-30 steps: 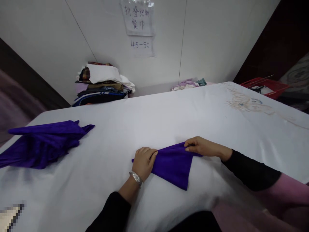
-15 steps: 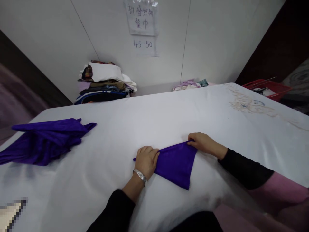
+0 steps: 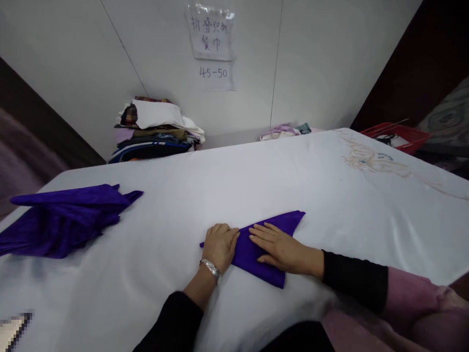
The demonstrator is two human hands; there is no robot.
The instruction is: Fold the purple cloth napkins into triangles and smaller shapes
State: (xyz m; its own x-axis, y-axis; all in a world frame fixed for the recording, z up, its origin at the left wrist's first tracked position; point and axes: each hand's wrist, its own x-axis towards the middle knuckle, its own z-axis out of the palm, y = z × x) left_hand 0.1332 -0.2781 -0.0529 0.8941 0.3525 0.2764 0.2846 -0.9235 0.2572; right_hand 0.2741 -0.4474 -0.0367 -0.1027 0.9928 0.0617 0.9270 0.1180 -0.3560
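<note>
The left hand (image 3: pixel 220 247) is bare, with a silver metal-link watch (image 3: pixel 210 268) on its wrist, and a black long sleeve (image 3: pixel 172 322) covers the arm behind it. The right hand (image 3: pixel 282 247) is bare too; its forearm wears a close-fitting black cuff (image 3: pixel 353 278) under a loose pink outer sleeve (image 3: pixel 414 303).

Left hand (image 3: pixel 220 245): back up, fingers curled under into a loose fist, knuckles turned towards the right hand.
Left wrist: bare and straight, ringed by a silver metal link bracelet (image 3: pixel 210 268).
Left arm: enters from below, slanting up and right, in a black knitted sleeve (image 3: pixel 170 320).
Right hand (image 3: pixel 280 247): palm down, flat, fingers stretched and slightly spread, tips just beside the left knuckles, not touching.
Right arm: enters low from the right, in a black cuff (image 3: pixel 353 278).
</note>
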